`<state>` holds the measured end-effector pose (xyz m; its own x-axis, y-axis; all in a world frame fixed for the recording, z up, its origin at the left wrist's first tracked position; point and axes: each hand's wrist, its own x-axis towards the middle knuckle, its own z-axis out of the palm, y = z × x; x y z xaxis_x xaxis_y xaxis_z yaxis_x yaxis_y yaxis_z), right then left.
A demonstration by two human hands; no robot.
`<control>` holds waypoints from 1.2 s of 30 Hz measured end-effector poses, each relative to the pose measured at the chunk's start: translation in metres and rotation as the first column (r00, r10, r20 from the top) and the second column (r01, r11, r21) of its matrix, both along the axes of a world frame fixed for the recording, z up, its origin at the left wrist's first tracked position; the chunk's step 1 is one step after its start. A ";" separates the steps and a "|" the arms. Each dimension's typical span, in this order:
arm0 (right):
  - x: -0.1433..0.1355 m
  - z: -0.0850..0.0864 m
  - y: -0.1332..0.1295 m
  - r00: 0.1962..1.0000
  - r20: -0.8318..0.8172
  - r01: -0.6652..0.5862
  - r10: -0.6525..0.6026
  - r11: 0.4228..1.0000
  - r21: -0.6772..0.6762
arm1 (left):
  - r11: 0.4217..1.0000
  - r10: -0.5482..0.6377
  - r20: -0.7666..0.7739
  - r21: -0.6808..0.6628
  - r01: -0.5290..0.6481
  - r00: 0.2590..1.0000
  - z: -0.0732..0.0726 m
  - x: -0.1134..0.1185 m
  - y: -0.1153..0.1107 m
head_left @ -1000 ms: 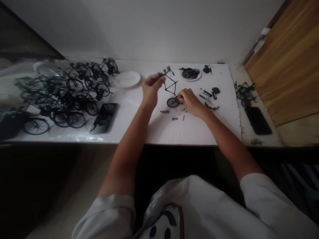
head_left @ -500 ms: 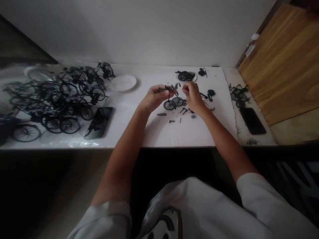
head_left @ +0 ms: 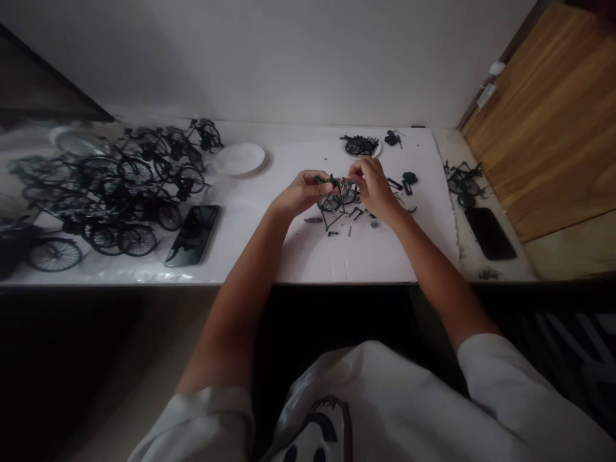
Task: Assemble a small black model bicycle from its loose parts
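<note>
"How far along is it?"

"Partway, I'd judge. The small bicycle frame (head_left: 335, 212) seems to carry its handlebar (head_left: 343, 184), but the spoked wheels (head_left: 330, 201) look separate, just behind it; whether they touch it I can't tell. A round grey piece (head_left: 374, 224) and a slim dark part (head_left: 356, 213) lie loose right of centre, so plenty seems left."

"Anything whole?"

"Left of the picture, a crowd of miniature bicycles (head_left: 137, 208) looks assembled."

"And the hands?"

"Near the centre, close together. The left hand (head_left: 304, 191) pinches the bicycle frame's upper end, the tubes hanging below its fingertips. The right hand (head_left: 378, 190) has its fingers curled in beside the handlebar; I can't tell whether they grip anything."
</note>
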<state>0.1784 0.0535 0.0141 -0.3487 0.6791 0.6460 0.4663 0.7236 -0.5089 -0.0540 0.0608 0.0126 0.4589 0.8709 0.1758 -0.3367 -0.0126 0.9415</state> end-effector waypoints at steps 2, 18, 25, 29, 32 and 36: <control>-0.001 0.002 -0.002 1.000 0.011 -0.011 0.011 1.000 0.018 | 1.000 0.004 -0.005 -0.007 -0.004 1.000 0.000 0.000 0.000; 0.010 0.015 -0.001 0.990 0.047 -0.126 0.131 0.987 -0.100 | 0.998 0.009 -0.131 0.060 -0.002 0.991 0.009 -0.007 -0.003; 0.008 0.018 -0.006 0.990 0.030 -0.133 0.140 0.977 -0.167 | 0.998 0.006 -0.121 0.059 0.001 0.993 0.014 -0.008 -0.005; 0.007 0.015 -0.004 0.994 -0.038 -0.106 0.101 0.979 -0.173 | 0.997 0.004 -0.119 0.072 0.005 0.993 0.012 -0.009 -0.005; 0.009 0.013 0.000 0.993 -0.101 -0.073 0.055 0.980 -0.184 | 0.996 0.004 -0.123 0.084 0.007 0.992 0.012 -0.008 -0.005; 0.010 0.014 0.000 0.988 -0.150 -0.068 0.035 0.973 -0.221 | 0.996 0.031 -0.119 0.088 -0.020 0.992 0.012 -0.006 -0.005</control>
